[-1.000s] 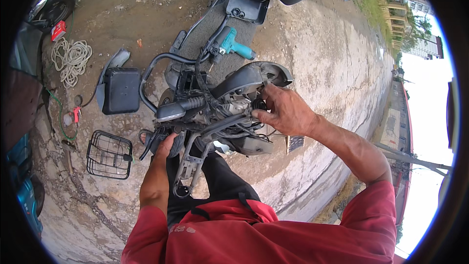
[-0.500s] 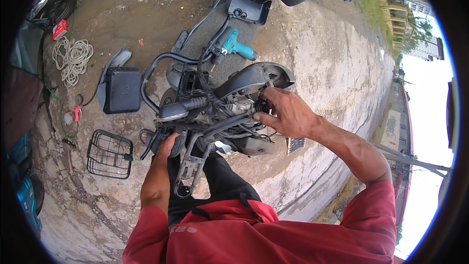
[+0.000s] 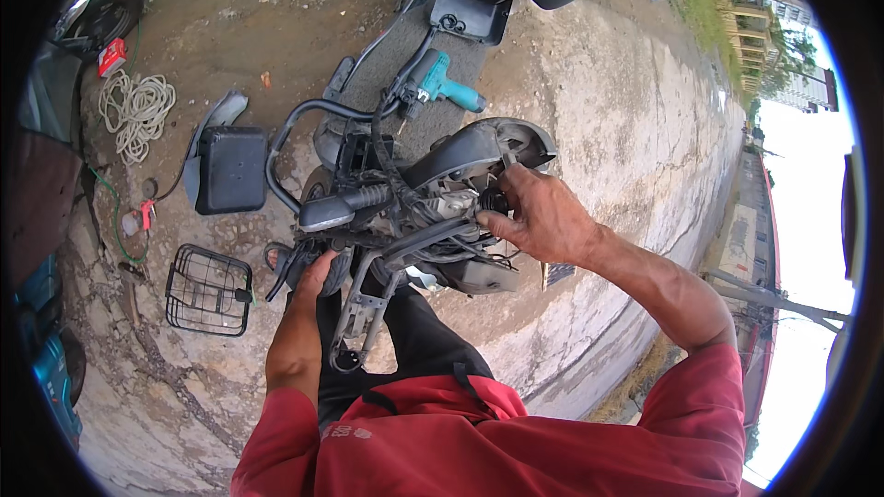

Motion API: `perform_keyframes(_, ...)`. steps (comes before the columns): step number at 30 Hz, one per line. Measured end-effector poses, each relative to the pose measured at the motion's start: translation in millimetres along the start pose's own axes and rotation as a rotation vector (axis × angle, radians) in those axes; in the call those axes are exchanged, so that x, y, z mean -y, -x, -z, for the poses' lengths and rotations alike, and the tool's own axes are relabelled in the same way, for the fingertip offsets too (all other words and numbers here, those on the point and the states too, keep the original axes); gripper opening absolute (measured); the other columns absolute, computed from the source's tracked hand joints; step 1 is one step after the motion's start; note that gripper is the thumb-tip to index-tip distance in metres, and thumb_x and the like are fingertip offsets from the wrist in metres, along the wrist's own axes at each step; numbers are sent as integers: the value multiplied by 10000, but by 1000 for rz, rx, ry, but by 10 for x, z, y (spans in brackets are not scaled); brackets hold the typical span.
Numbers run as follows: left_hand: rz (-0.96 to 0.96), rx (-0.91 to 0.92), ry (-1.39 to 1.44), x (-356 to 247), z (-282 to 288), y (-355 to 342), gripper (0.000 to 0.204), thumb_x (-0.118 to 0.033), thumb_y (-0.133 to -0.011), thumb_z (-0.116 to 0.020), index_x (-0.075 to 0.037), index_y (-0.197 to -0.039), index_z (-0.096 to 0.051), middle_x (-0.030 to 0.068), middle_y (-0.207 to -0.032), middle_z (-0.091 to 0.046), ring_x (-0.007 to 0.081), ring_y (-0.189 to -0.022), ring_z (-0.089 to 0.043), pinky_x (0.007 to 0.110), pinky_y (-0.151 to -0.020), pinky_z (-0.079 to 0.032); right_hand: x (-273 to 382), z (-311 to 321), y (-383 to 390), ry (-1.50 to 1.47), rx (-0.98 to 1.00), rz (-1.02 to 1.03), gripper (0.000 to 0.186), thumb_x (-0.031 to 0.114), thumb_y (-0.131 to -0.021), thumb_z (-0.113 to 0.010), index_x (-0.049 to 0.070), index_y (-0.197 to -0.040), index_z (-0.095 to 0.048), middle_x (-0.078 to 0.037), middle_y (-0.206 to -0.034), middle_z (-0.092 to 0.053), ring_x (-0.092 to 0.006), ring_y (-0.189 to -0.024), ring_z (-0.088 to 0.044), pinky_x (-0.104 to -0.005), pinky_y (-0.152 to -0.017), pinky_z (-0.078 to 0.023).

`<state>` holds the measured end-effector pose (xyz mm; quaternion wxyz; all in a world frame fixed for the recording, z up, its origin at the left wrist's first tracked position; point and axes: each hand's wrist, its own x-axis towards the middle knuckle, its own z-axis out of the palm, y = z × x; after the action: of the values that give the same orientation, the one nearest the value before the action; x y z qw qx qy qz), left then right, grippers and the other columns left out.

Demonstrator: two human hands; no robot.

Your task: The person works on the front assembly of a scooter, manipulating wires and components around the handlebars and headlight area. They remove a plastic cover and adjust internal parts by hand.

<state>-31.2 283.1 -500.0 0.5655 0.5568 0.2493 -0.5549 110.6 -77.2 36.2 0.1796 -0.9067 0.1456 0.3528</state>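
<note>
A partly stripped electric scooter [image 3: 433, 161] stands before me, its frame and bundled cables bare. My right hand [image 3: 548, 216] grips a small black round part [image 3: 493, 200] at the steering column, thumb on the near side and fingers on the far side. Just beyond that hand is the dark front fender [image 3: 460, 149]. My left hand [image 3: 318, 273] is closed around the dark handlebar on the left; most of its fingers are hidden. A bare metal bracket [image 3: 361, 317] juts toward me between my forearms. Across the scooter's deck rests a teal cordless drill [image 3: 447, 87].
Left of the scooter lie a black wire basket [image 3: 207, 293], a black plastic tray [image 3: 232, 170], coiled pale rope [image 3: 136, 115], a red-handled tool [image 3: 145, 213] and a red box [image 3: 112, 56]. Teal tool cases [image 3: 57, 377] stand at the left edge. The concrete [image 3: 635, 129] is cracked.
Both hands keep nearly the same places. My right hand has shifted very slightly at the black round part; the scooter looks unmoved.
</note>
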Motion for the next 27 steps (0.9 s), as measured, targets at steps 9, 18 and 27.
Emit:
perform_keyframes(9,-27,3,60,379,137,-331,383,-366,-981,-610,-62,-1184,-724,9,-1047,-728,147,-917,-674,311,-867,-516,-55,113,-54,-103,1,203,452,310,-874,-783,-50,-1061,-583,-251,-973,-651,-434,-918,-690,-481,-802,-567)
perform_keyframes(18,-92,0,3,17,-9,-48,413,-383,-961,-638,-55,-1197,-726,19,-1098,-724,157,-963,-670,317,-904,-508,-147,4,-39,109,-96,326,469,330,-893,-782,-36,-1119,-594,-197,-867,-664,-390,-748,-678,-454,-702,-556)
perform_keyframes(27,-23,20,-13,-29,-4,12,451,-415,-961,-635,-54,-1216,-720,23,-1135,-716,166,-1000,-655,327,-937,-496,-130,89,9,48,-28,125,478,340,-889,-795,-26,-1135,-611,-171,-855,-704,-334,-750,-719,-431,-691,-572)
